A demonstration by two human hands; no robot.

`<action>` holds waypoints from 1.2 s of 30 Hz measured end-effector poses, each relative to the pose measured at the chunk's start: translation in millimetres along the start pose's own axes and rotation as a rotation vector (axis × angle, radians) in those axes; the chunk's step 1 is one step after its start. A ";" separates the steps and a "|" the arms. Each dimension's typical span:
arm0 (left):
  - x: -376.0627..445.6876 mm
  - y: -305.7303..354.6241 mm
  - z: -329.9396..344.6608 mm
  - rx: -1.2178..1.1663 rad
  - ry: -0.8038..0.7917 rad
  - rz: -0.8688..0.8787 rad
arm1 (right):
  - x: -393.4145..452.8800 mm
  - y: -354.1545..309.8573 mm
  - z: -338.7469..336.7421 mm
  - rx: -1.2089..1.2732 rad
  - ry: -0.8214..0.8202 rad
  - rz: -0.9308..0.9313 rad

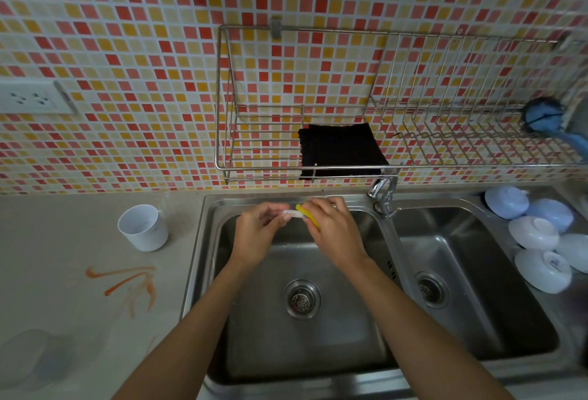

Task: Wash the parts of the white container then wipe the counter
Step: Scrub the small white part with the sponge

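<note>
Over the back of the left sink basin (254,320), my left hand (257,234) pinches a small white container part (292,213) by one end. My right hand (334,231) presses a yellow sponge (310,216) against that part. The white container cup (143,228) stands upright on the grey counter (79,352) to the left of the sink. Orange smears (130,282) mark the counter in front of the cup. A black cloth (340,148) lies on the wire wall rack (264,174) above the sink.
The tap (383,193) stands between the two basins, right of my hands. Several white bowls (537,240) lie upside down right of the second basin (471,288). A blue brush (547,119) rests on the rack's right end. A wall socket (31,97) is at the left.
</note>
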State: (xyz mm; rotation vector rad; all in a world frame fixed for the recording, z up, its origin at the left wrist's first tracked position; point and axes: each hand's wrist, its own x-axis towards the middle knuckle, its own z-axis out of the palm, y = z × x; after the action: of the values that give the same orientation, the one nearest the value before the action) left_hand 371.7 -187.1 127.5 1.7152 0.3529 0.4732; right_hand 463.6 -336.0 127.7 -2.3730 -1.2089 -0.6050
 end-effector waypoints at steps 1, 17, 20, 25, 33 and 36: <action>-0.3 0.8 -0.2 0.003 -0.006 0.008 | -0.3 1.4 0.4 -0.025 0.000 -0.025; 4.6 -3.0 4.9 -0.063 -0.065 -0.179 | -8.2 -3.2 0.1 -0.063 0.073 -0.101; 3.4 -4.1 4.9 -0.047 -0.076 -0.133 | -11.8 -25.4 -6.4 0.018 0.127 -0.071; 1.2 -5.4 1.9 -0.033 -0.013 -0.079 | -11.7 -13.9 -3.4 0.090 0.149 0.171; 3.1 2.7 7.8 -0.025 -0.006 -0.012 | -0.8 -35.5 -5.8 0.183 0.154 0.179; 2.9 3.0 6.3 -0.036 0.059 -0.037 | -0.5 -25.3 -6.4 0.163 0.157 0.203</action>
State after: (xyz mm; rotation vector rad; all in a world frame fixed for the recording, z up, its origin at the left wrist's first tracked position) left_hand 377.3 -191.6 129.8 1.6596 0.4151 0.5010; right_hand 441.3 -326.1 136.7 -2.2301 -0.9015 -0.5901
